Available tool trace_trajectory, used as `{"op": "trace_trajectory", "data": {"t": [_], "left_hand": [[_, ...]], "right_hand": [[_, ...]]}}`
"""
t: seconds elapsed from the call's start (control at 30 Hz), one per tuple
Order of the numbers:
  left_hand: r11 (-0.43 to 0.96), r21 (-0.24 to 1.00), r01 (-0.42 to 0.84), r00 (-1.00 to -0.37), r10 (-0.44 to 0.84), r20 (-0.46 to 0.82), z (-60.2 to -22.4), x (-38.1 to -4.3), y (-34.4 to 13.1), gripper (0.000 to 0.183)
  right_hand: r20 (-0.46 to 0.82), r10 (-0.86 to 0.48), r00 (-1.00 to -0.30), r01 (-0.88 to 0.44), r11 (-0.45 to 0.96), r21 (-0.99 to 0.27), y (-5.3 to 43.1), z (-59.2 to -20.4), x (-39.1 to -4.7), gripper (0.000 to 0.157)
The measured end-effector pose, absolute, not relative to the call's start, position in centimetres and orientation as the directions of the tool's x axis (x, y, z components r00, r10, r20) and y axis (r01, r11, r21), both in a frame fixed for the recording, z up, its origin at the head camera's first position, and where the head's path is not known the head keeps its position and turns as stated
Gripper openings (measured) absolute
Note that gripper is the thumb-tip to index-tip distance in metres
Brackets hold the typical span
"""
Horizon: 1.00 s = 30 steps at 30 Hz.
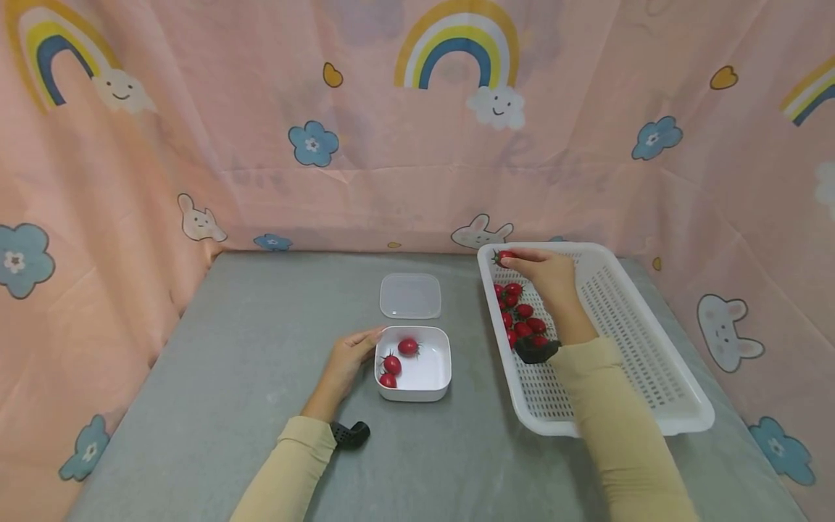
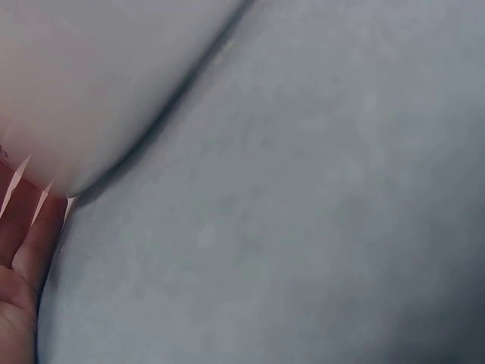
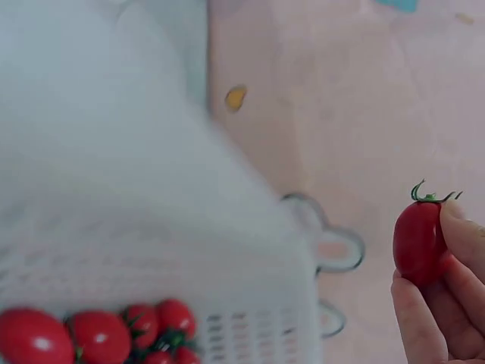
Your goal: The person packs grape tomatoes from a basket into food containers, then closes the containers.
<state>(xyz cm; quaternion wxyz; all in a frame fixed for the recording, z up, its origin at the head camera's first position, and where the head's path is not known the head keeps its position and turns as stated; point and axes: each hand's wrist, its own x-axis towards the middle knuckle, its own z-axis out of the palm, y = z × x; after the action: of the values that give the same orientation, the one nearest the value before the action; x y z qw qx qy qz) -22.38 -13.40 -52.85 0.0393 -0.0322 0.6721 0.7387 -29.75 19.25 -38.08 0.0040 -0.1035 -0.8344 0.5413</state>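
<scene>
My right hand [image 1: 550, 284] pinches a red cherry tomato [image 3: 418, 243] with a green stem between thumb and fingers, over the far left corner of the white plastic basket [image 1: 652, 348]. Several more cherry tomatoes [image 1: 523, 312] lie along the basket's left side, below that hand. At the table's middle stands a small white box [image 1: 427, 373] with three cherry tomatoes [image 1: 392, 365] inside, toward its left. My left hand [image 1: 346, 365] rests against the box's left side near its far corner. In the left wrist view, fingers [image 2: 34, 250] lie fairly straight along the box's wall.
A translucent lid [image 1: 410, 296] lies flat on the grey table [image 1: 274, 326] just behind the box. Behind the table hangs a pink printed curtain [image 1: 391, 196], close to the basket's far edge. A black wrist camera [image 1: 350, 435] sits on the left wrist.
</scene>
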Motion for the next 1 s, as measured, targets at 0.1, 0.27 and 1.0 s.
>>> {"op": "trace_trajectory", "data": {"t": [0.1, 0.27, 1.0], "left_hand": [[-0.097, 0.989, -0.109, -0.994, 0.021, -0.108, -52.8, -22.4, -13.4, 0.034], [-0.084, 0.99, -0.116, -0.993, 0.02, -0.114, -52.7, -22.4, -13.4, 0.035], [-0.091, 0.989, -0.113, -0.994, 0.014, -0.112, -53.0, -22.4, -13.4, 0.034]], "right_hand": [[-0.101, 0.17, -0.98, 0.158, 0.365, -0.917, 18.6, -37.3, -29.0, 0.058], [-0.052, 0.124, -0.991, 0.094, 0.36, -0.928, 17.4, -36.4, -27.8, 0.055], [-0.044, -0.037, -0.998, 0.03, 0.317, -0.948, 10.8, -36.7, -24.6, 0.037]]}}
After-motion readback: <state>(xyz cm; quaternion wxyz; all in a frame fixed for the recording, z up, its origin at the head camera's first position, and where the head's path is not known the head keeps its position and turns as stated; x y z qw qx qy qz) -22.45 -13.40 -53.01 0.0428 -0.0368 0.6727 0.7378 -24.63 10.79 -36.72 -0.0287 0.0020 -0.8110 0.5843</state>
